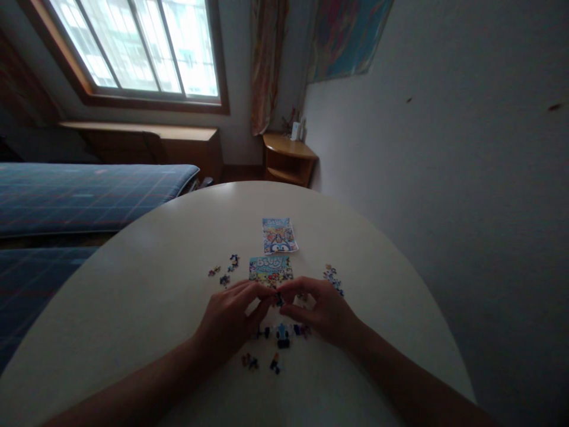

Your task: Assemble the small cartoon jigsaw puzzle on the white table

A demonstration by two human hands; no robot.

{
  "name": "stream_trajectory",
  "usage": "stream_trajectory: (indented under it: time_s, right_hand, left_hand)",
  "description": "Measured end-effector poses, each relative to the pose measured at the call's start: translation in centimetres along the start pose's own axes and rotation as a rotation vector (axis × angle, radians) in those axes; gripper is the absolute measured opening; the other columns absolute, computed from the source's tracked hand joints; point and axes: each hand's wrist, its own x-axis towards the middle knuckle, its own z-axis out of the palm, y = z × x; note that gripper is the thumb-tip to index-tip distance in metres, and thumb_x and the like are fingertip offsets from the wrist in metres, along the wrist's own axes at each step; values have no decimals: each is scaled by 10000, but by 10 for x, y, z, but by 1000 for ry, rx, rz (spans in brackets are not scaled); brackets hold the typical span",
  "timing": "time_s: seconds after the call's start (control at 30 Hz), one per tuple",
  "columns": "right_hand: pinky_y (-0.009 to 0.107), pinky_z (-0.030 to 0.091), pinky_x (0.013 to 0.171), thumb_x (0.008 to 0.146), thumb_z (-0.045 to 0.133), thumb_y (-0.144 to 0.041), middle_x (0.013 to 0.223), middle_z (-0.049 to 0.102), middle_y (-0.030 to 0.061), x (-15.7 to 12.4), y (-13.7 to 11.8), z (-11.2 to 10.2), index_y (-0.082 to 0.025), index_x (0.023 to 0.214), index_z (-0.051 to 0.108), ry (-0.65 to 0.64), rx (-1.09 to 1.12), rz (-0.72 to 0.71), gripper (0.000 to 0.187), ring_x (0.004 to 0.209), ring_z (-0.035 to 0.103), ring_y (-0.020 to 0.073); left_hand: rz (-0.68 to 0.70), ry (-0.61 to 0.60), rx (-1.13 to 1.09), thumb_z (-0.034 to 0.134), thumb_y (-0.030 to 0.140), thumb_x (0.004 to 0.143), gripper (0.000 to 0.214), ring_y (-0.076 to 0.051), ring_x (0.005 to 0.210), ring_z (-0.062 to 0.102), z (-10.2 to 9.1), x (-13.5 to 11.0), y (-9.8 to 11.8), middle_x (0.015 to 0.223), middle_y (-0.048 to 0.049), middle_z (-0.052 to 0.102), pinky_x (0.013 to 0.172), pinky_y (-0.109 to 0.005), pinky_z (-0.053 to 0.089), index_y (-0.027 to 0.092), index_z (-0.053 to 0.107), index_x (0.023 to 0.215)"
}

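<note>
My left hand [237, 308] is closed in a pinch over the middle of the round white table [155, 308]. Facing it, my right hand [317, 308] curves its thumb and fingers around the same spot. Between the fingertips of both is a small dark multicoloured puzzle piece [278, 298], partly hidden by the fingers. Just below the hands lies a partly joined group of puzzle pieces [283, 337] with light blue and dark parts. Behind the fingers, a printed card [270, 267] reading "Bluey" lies flat, its lower edge covered.
A colourful packet [279, 236] lies beyond the card. Loose pieces [224, 279] are scattered to the left, more pieces [332, 279] to the right, and a few pieces [275, 363] near me. A wall [422, 178] stands at the right, a plaid mattress [89, 196] at the left.
</note>
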Motion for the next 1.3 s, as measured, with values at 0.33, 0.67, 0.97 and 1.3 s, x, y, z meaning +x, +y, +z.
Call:
stream_trajectory:
  time_s: [0.33, 0.67, 0.97, 1.3]
  right_hand:
    - [286, 484, 719, 765, 790, -297, 807, 719, 1, -1, 4, 2, -222, 980, 712, -2, 27, 0, 241, 745, 652, 144]
    - [276, 487, 693, 759, 798, -301, 801, 722, -4, -1, 3, 3, -226, 970, 703, -8, 9, -3, 244, 731, 657, 141]
    - [284, 495, 723, 773, 785, -290, 818, 726, -3, -2, 4, 3, -237, 1025, 704, -7, 8, -13, 270, 749, 666, 142]
    - [272, 469, 696, 789, 769, -277, 796, 729, -10, 0, 1, 2, -239, 1033, 712, 6, -3, -13, 254, 723, 664, 137]
  left_hand:
    - [2, -17, -2, 538, 218, 958, 141, -129, 638, 669, 0, 1, 2, 739, 2, 712, 600, -225, 538, 200, 656, 881]
    - [2, -27, -16, 549, 212, 949, 115, -125, 644, 669, 1, -1, -1, 769, 4, 720, 610, -224, 537, 209, 658, 915]
    - [-4, -29, -9, 551, 222, 955, 113, -132, 639, 670, 1, -2, -3, 768, 0, 719, 609, -231, 539, 204, 652, 907]
    - [13, -14, 6, 539, 228, 967, 128, -136, 646, 679, 1, -1, -2, 779, -7, 728, 609, -231, 547, 200, 655, 922]
